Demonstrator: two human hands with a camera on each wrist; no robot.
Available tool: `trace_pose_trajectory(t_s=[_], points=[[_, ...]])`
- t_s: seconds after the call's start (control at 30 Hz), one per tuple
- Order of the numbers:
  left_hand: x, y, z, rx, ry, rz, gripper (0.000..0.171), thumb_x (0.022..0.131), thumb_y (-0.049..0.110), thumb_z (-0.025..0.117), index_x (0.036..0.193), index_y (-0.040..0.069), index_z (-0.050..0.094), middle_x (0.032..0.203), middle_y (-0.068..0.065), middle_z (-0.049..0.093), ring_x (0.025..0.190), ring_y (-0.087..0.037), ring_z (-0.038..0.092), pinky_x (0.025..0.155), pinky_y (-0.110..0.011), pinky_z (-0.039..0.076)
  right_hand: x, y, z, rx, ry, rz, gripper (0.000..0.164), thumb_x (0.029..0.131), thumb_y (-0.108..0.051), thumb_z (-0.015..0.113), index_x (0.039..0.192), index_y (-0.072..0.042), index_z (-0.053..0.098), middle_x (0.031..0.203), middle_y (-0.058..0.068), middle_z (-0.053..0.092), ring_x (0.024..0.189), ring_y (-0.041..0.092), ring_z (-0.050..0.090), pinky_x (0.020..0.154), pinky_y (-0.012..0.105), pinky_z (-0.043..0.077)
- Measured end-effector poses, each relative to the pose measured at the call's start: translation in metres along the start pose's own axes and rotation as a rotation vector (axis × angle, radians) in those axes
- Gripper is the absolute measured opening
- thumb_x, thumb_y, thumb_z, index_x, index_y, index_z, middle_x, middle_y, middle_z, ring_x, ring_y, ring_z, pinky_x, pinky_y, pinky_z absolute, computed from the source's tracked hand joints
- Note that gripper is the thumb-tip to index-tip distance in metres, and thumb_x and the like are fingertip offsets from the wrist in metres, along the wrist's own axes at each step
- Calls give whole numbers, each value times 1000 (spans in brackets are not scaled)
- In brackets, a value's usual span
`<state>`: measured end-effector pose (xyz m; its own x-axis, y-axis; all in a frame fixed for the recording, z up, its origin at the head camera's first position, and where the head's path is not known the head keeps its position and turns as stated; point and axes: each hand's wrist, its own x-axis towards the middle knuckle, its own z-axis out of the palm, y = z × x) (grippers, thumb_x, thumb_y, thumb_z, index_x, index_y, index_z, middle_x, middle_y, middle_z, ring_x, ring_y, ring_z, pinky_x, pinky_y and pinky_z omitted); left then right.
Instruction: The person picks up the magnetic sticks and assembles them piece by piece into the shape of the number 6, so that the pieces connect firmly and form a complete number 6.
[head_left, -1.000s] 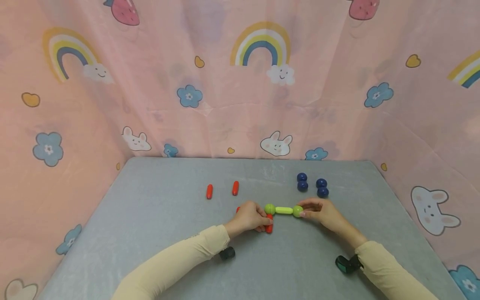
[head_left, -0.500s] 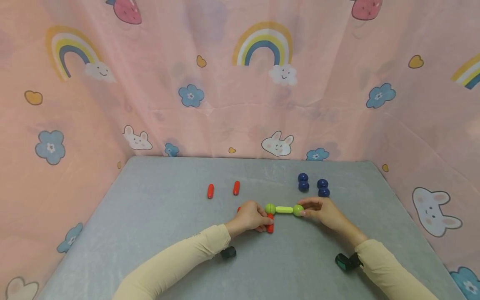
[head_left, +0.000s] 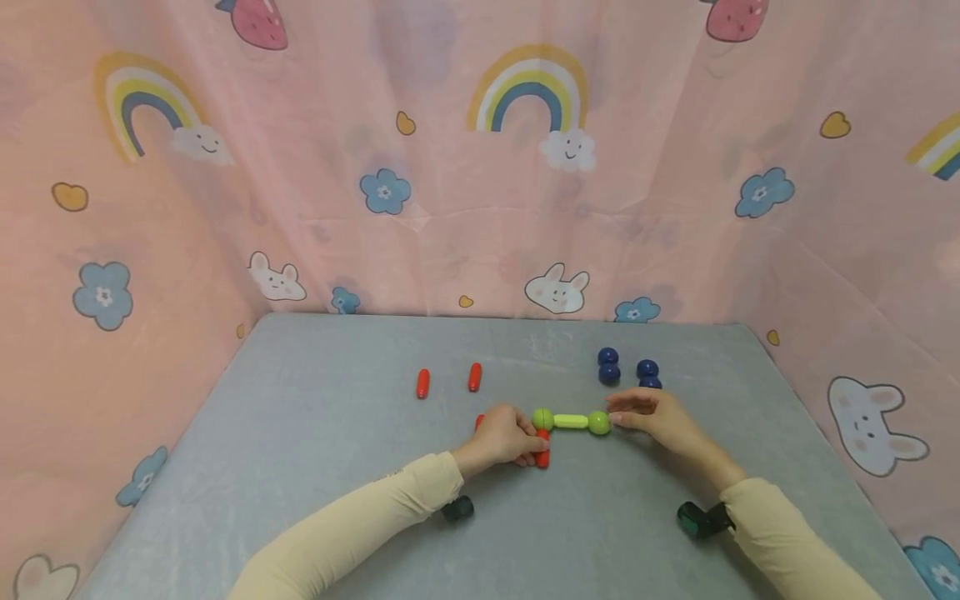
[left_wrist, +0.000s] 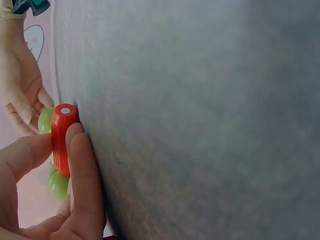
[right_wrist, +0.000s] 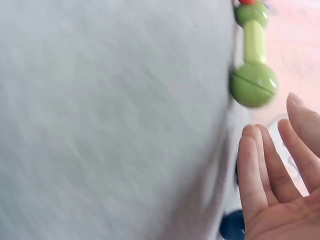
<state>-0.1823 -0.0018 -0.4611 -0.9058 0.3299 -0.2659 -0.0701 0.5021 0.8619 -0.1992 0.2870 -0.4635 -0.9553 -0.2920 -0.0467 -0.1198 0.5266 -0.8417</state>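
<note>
Sleeves (head_left: pixel 352 525) lay nearest, with a black wrist unit (head_left: pixel 701 520) at each. Left hand (head_left: pixel 501 435) pinched a red rod (left_wrist: pixel 60 139) between thumb and fingers; rod pointed back toward the person, far end up against the left green ball (head_left: pixel 543 418). Couldn't tell if it was seated. Right hand (head_left: pixel 663 421) held nothing, fingers loosely extended, just beside the right green ball (head_left: pixel 599 423), not touching. Pale green bar (head_left: pixel 572 422) linked both balls on the table (head_left: pixel 337 400).

My read: step in hand was fixing rod to ball; next move called for confirming that joint before the left pinch let go.

Farther: loose red rods (head_left: pixel 423 383), then blue balls (head_left: pixel 609 373) in two pairs, one partly behind the right hand. Pink curtain (head_left: pixel 435 250) at back.
</note>
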Motion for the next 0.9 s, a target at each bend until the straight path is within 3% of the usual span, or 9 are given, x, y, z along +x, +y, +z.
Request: trace_pose_trajectory(t_s=[0.13,0.23,0.33,0.4,0.53,0.63,0.8,0.9], points=[[-1,1,0,7,8,1,12,83,14,79,75,6,75,63,-9,73,52,-13,68,51,-25,57,0,2,-16,-38,121,-11,40,95,-26,68,125,0,64,115,18,70,87,-2,65,76,23,57],[0,1,-1,14,10,1,11,82,14,79,74,7,76,63,-9,73,52,-13,68,52,-26,57,0,7,-29,-69,232,-15,41,95,-28,67,125,1,64,105,-3,72,83,-5,64,74,20,56],[0,1,-1,18,6,-3,11,82,14,79,75,6,76,63,-9,73,52,-12,67,53,-26,57,-2,14,-40,-112,339,-2,39,96,-28,66,123,-1,65,94,-27,64,81,-12,59,72,12,51],[-1,2,-1,14,1,-7,12,83,14,79,75,6,76,63,-9,73,52,-12,68,53,-26,57,-3,19,-46,-142,384,19,38,96,-29,66,123,-3,66,93,-31,61,81,-17,55,71,8,47],[-1,4,-2,-15,-4,-17,12,82,12,79,74,5,76,65,-12,73,54,-15,69,53,-27,58,-2,26,-52,-178,381,61,42,95,-33,67,126,-4,66,109,0,73,82,-21,50,71,7,45],[-1,4,-3,-32,-8,-22,11,82,12,79,74,4,76,65,-13,73,55,-16,69,53,-27,58,0,30,-53,-196,329,87,47,95,-37,66,129,-4,63,123,22,67,82,-21,49,71,8,46],[-1,4,-3,-35,-20,-24,11,82,13,79,75,4,76,66,-13,74,55,-15,69,54,-27,58,6,35,-52,-237,269,114,51,94,-43,65,130,-7,62,127,22,66,88,-15,50,78,18,47],[-1,3,-3,-40,-30,-21,12,82,13,79,75,4,77,66,-13,74,55,-15,69,54,-28,58,9,36,-50,-257,256,111,50,94,-43,66,128,-7,64,128,21,65,97,1,58,81,25,47]])
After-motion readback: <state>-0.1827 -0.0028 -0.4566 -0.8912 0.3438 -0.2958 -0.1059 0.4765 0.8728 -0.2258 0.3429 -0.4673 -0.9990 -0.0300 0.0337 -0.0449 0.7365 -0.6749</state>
